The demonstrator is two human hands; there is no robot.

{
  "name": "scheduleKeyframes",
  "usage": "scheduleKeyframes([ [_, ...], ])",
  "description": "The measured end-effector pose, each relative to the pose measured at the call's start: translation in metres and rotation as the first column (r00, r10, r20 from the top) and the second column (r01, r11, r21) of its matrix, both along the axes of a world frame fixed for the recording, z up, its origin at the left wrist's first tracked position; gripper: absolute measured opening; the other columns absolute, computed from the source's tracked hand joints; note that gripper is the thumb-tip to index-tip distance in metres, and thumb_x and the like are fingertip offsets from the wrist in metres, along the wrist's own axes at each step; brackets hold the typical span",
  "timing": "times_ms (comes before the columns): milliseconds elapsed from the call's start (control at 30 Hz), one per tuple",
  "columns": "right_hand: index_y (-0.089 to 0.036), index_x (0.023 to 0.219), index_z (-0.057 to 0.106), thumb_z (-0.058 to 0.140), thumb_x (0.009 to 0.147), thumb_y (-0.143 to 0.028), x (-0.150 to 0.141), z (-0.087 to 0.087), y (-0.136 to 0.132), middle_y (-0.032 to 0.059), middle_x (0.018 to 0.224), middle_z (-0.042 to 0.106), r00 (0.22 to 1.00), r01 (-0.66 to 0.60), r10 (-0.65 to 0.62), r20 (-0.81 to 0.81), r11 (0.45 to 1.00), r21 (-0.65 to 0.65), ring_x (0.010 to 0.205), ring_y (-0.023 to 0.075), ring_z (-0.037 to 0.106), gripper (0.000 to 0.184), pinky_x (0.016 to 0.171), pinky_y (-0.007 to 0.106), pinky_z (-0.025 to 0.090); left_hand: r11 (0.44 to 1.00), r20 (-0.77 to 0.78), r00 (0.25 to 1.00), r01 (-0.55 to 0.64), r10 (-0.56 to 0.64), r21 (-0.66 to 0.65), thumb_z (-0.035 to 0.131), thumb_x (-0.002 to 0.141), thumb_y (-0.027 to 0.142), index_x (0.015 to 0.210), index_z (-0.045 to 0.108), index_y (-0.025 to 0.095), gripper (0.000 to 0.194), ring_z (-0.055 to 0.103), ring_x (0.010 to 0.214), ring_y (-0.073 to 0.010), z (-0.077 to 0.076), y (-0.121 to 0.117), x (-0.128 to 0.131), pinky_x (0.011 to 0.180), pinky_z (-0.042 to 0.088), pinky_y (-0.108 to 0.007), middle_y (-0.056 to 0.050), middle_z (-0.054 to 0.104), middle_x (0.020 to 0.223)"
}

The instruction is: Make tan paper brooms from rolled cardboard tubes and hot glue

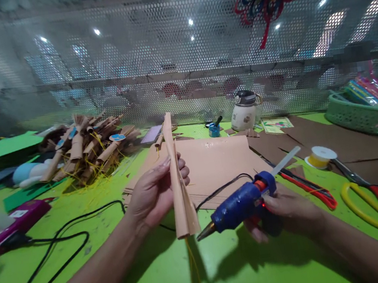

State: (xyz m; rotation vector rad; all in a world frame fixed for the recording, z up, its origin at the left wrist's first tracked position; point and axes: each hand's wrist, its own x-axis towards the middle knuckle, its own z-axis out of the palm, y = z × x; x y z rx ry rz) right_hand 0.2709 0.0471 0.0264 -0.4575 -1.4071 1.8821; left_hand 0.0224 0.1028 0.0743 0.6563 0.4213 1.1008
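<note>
My left hand (154, 192) is closed around a rolled piece of brown paper (178, 198), held upright above the table. One edge of the roll flares open on its right side, and yellow thread (191, 257) hangs from its lower end. In my right hand (288, 207) is a blue hot glue gun (236, 207), with a glue stick (285, 160) poking out of its back. Its metal nozzle points down and left, close beside the roll's lower end; whether they touch I cannot tell. Flat brown paper sheets (215, 161) lie behind my hands.
Several finished paper rolls with yellow thread are heaped (89, 150) at the back left. Scissors (371, 205), a thread spool (320, 156) and a green basket (363, 114) are at right. A black cable (63, 220) loops across the left. A white jar (243, 111) stands behind.
</note>
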Motion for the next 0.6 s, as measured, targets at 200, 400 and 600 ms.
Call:
scheduleKeyframes([
  [200,-0.009,0.094,0.062,0.053,0.087,-0.043,0.0017,0.005,-0.0016,0.012,0.072,0.067,0.993,0.119,-0.12,-0.02,0.993,-0.024,0.059,0.0159,0.061,0.036,0.053,0.025,0.045,1.0,-0.032,0.999,0.003,-0.004,-0.007,0.042,0.085,0.006,0.092,0.059,0.006,0.018,0.055,0.064,-0.01,-0.003,0.0016,0.0005,0.059,0.052,-0.02,-0.006,0.052,0.077],
  [400,-0.007,0.099,0.064,0.051,0.088,-0.045,-0.0021,0.0079,0.0002,0.014,0.077,0.068,0.988,0.145,-0.146,0.049,0.989,0.029,0.059,0.0137,0.058,0.042,0.055,0.024,0.043,0.998,-0.106,0.994,-0.002,-0.005,-0.066,0.045,0.084,0.007,0.088,0.06,0.005,0.016,0.055,0.062,-0.011,-0.0058,-0.0005,0.0021,0.058,0.053,-0.022,-0.007,0.055,0.074],
  [600,-0.009,0.091,0.064,0.051,0.089,-0.042,0.001,0.0011,0.0013,0.0117,0.072,0.067,0.994,0.102,-0.104,0.037,0.993,0.055,0.059,0.014,0.061,0.036,0.053,0.023,0.044,0.998,-0.109,0.994,0.012,-0.019,-0.066,0.046,0.083,0.007,0.087,0.062,0.004,0.017,0.056,0.061,-0.0109,-0.0055,0.001,0.0013,0.057,0.052,-0.021,-0.008,0.056,0.073],
])
